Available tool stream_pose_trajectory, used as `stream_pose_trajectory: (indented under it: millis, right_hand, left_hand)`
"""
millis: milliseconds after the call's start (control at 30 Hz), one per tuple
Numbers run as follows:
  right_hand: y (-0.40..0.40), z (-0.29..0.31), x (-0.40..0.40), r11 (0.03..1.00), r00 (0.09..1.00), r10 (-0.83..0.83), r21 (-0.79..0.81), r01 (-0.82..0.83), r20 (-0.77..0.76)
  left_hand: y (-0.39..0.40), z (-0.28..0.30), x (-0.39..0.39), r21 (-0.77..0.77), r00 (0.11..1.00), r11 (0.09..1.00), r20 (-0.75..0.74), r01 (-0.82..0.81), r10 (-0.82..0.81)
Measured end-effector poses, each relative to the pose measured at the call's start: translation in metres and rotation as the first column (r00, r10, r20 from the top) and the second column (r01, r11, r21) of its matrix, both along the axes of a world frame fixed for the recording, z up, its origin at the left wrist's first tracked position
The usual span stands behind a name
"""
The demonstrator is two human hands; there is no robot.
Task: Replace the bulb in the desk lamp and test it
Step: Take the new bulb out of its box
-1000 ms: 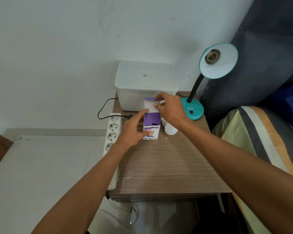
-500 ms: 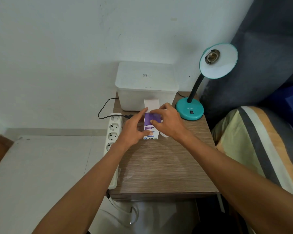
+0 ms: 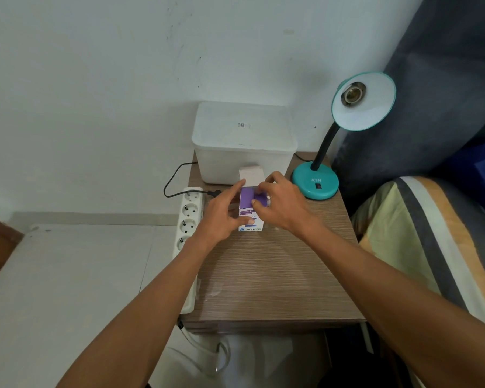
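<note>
A purple and white bulb box [image 3: 248, 212] stands on the wooden bedside table [image 3: 266, 278], its white top flap [image 3: 251, 175] raised. My left hand [image 3: 223, 218] grips the box from the left, thumb on its front and forefinger up its left edge. My right hand [image 3: 282, 207] pinches a purple inner flap at the box's open top. Between its fingers shows the metal base of a loose bulb [image 3: 268, 198], lying right of the box and mostly hidden. The teal desk lamp [image 3: 315, 184] stands at the back right, its shade [image 3: 367, 113] turned toward me with an empty socket [image 3: 353, 93].
A white lidded plastic container [image 3: 244, 141] sits at the back of the table against the wall. A white power strip [image 3: 189, 217] runs along the table's left edge with a black plug [image 3: 212, 193] in it. A striped bed cover [image 3: 431, 236] lies to the right.
My right hand has come down from the top flap to the box's opening. The top flap now stands open. My left hand has kept its hold.
</note>
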State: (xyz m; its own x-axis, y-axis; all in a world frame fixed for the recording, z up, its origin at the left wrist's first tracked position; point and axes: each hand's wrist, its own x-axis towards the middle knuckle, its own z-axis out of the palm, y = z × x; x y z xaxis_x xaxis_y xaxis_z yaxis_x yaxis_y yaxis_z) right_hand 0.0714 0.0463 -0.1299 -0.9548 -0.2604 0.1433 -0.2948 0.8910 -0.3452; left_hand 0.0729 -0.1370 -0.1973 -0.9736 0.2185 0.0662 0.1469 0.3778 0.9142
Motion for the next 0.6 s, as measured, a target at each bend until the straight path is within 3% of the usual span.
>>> stream_pose_trajectory:
  millis: [433,600]
  right_hand:
    - [-0.009,0.022,-0.017,0.99,0.974,-0.06,0.135,0.031,0.217]
    - [-0.014,0.006,-0.017,0.991,0.978,-0.127,0.051,0.12,0.163]
  left_hand:
    - [-0.001,-0.005,-0.003,-0.024,1.0,1.0,0.003,-0.005,0.005]
    - [-0.003,-0.006,-0.004,-0.036,1.0,0.999,-0.002,-0.006,0.006]
